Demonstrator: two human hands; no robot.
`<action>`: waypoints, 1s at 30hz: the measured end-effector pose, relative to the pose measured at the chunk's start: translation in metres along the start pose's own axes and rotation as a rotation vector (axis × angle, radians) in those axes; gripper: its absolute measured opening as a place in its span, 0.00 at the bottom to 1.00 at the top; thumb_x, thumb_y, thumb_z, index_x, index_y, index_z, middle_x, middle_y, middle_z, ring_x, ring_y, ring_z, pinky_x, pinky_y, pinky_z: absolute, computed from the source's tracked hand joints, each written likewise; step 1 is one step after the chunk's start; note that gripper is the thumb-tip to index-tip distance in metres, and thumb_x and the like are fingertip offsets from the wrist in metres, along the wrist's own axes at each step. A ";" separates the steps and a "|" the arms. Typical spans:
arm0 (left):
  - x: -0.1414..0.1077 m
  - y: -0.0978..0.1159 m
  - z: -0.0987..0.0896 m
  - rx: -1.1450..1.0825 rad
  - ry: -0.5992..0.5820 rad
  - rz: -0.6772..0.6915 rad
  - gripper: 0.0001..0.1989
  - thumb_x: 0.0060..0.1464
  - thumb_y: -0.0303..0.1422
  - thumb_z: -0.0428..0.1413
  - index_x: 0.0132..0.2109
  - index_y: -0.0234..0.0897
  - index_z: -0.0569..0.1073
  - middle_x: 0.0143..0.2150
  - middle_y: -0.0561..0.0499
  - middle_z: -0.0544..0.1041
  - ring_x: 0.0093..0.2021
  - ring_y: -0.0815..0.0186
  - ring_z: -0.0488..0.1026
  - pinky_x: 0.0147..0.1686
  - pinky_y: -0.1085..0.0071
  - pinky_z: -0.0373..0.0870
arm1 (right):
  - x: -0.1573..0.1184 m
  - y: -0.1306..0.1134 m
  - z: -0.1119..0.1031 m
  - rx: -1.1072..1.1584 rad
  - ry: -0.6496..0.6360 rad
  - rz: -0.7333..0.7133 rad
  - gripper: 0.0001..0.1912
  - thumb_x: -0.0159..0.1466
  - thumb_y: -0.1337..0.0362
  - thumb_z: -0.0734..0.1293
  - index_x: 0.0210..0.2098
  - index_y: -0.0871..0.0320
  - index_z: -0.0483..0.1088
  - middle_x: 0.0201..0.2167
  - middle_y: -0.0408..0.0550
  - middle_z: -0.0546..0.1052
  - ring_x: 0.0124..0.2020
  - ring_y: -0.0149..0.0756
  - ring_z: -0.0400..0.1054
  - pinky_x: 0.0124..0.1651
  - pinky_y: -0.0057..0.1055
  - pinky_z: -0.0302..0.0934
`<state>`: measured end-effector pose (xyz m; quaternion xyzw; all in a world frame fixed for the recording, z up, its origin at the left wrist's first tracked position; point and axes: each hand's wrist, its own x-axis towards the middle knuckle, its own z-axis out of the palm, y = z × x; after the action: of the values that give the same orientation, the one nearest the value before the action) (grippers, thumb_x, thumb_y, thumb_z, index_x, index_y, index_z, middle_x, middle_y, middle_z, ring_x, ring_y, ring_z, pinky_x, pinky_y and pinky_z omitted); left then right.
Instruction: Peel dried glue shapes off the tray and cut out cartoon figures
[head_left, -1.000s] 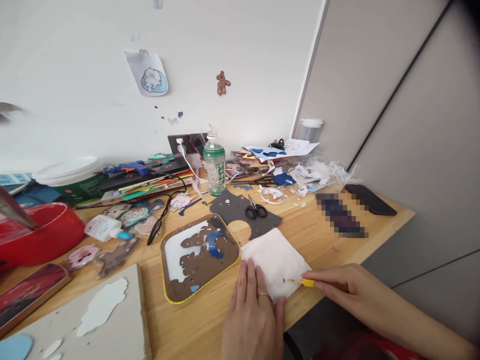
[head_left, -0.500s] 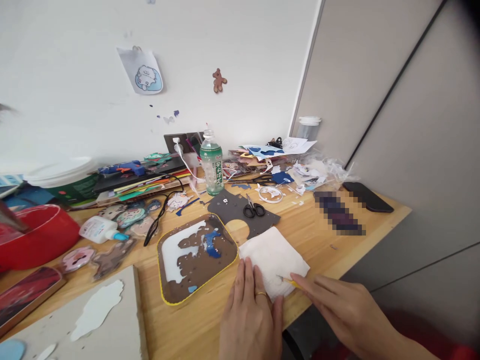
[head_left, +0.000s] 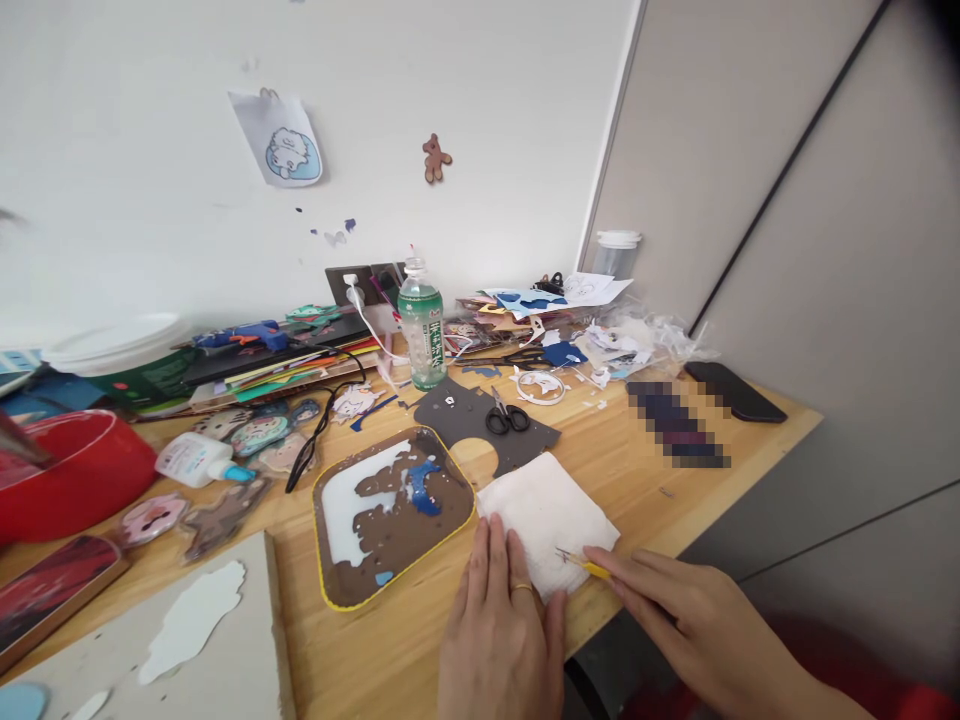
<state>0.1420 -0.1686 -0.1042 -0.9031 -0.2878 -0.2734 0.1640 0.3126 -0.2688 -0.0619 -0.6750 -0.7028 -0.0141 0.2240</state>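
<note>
On the wooden table lies a white folded paper towel (head_left: pixel 551 510), close to the front edge. My left hand (head_left: pixel 499 620) rests flat on its lower left corner, fingers stretched out, with a ring on one finger. Between the fingertips of my right hand (head_left: pixel 686 610) is a thin yellow-handled tool (head_left: pixel 592 566), its fine metal tip touching the towel; the tip is too small to tell its exact kind. Left of the towel sits a brown tray with a yellow rim (head_left: pixel 322 570), holding white liquid and blue pieces.
Black-handled scissors (head_left: pixel 507 414) lie on dark grey card (head_left: pixel 450 405) behind the towel. A green-labelled bottle (head_left: pixel 422 325), a glue bottle (head_left: pixel 199 460), a red bowl (head_left: pixel 82 470) and a grey board (head_left: pixel 255 640) stand or lie around. A phone (head_left: pixel 731 390) is at right.
The tool's tip has shifted slightly on the paper towel, and more of its yellow handle shows. My left hand stays in place on the towel.
</note>
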 end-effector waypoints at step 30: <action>0.000 0.000 0.001 0.026 0.021 0.006 0.23 0.55 0.38 0.49 0.51 0.22 0.67 0.54 0.32 0.67 0.53 0.53 0.66 0.43 0.64 0.73 | -0.011 0.022 -0.014 -0.548 0.156 -0.239 0.22 0.63 0.76 0.52 0.52 0.62 0.66 0.22 0.43 0.69 0.21 0.31 0.65 0.22 0.27 0.57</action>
<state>0.1428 -0.1681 -0.1047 -0.8988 -0.2870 -0.2786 0.1794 0.3372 -0.2813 -0.0589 -0.6197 -0.7280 -0.2811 0.0834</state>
